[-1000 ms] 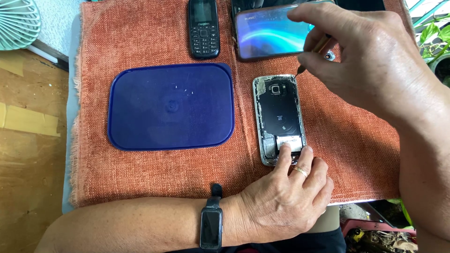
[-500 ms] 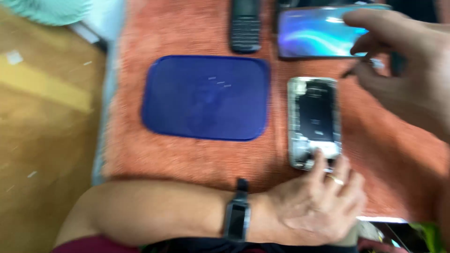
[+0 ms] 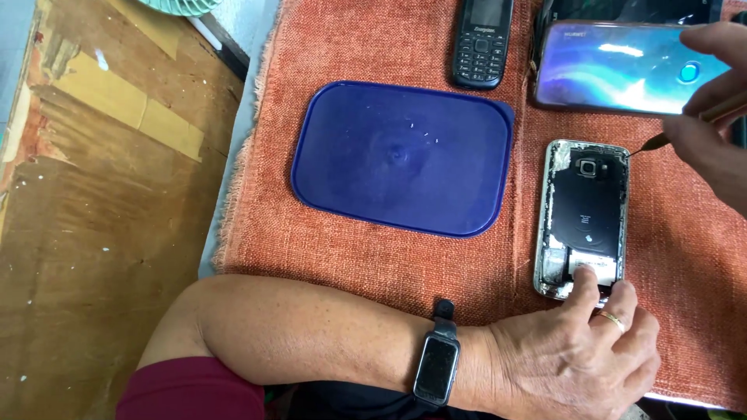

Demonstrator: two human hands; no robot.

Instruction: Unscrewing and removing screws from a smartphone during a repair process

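— Opened phone [image 3: 582, 219], back cover off, lies face down on the orange woven mat [image 3: 350, 47] at the right of the surface, near edge toward the person. But take the big things first: what else is on that mat?

— Biggest is the dark blue plastic lid [image 3: 403, 155], flat in the middle, just left of the opened phone and apart from it. At the far right lies a smartphone with a lit blue screen [image 3: 615, 66], and left of that a black keypad phone [image 3: 482, 40]. A few tiny pale specks sit on the lid; they could be screws, though I cannot tell.

— And the hands?

— The left hand [image 3: 580, 358], ring on one finger and a dark wristband [image 3: 436, 365] behind it, rests at the near edge. Its grip is loosely curled, with the fingertips [image 3: 589, 274] pressing on the phone's near end, pinning rather than clasping it. The right hand [image 3: 712, 117] hangs at the far right, its grip pinched shut on a thin dark tool [image 3: 647, 145] whose tip points at the phone's far right corner, close to the rim but not clearly touching.

— How would you do this well?

— I'd judge that the left hand should hold the body flat so it cannot slide on the cloth, while the tip comes in low and slowly, with its force kept off the camera module [image 3: 589, 166] beside that corner.
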